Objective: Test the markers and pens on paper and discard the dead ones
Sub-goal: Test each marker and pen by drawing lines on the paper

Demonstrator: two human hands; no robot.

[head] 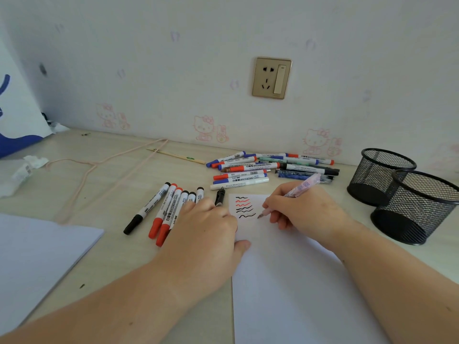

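Observation:
A white sheet of paper (288,281) lies on the desk, with several black and red wavy test lines (244,206) near its top. My right hand (305,209) grips a pink patterned pen (296,191), its nib just above or on the paper beside the lowest line. My left hand (206,227) rests flat on the paper's left edge, fingers relaxed. A row of black- and red-capped whiteboard markers (164,211) lies left of that hand. A black pen (219,196) lies just beyond its fingers. A pile of markers and pens (268,167) sits by the wall.
Two black mesh pen cups (380,176) (419,207) stand at the right. A stack of white paper (37,259) lies at the left front. A pink clothes hanger (106,170), a wooden stick (176,156) and crumpled tissue (24,170) lie on the desk's far left.

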